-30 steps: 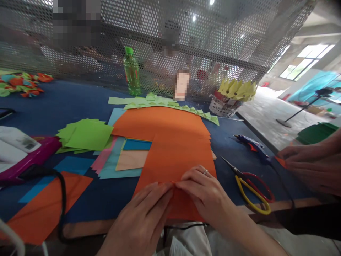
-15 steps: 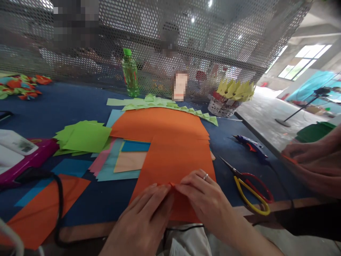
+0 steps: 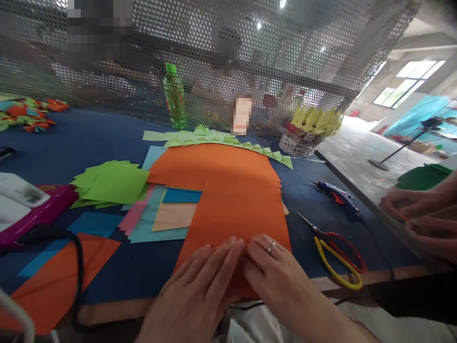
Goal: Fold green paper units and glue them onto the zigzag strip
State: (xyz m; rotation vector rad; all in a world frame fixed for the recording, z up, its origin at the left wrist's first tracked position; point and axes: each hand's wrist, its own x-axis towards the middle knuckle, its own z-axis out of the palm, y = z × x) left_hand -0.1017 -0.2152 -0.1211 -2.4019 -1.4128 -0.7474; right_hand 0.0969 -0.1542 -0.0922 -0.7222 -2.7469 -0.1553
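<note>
My left hand (image 3: pixel 203 281) and my right hand (image 3: pixel 274 271) lie side by side, fingers stretched flat, on the near end of an orange paper sheet (image 3: pixel 232 209) at the table's front edge. The fingertips of both hands meet and press down on the paper. A small folded orange piece seen earlier is hidden under them. A ring shows on my right hand. The sheet rests on a wider stack of orange sheets (image 3: pixel 210 164).
Yellow-and-red scissors (image 3: pixel 335 252) and a blue glue gun (image 3: pixel 335 195) lie to the right. Green paper squares (image 3: pixel 112 183), a magenta device (image 3: pixel 39 209) and a black cable (image 3: pixel 76 267) sit left. A green bottle (image 3: pixel 174 97) and a basket (image 3: pixel 298 145) stand by the mesh screen. Another person's hands (image 3: pixel 421 219) work at far right.
My fingers have gone from pinching a small orange fold to lying flat over it, sliding slightly forward. The other person's hands at the right have shifted a little.
</note>
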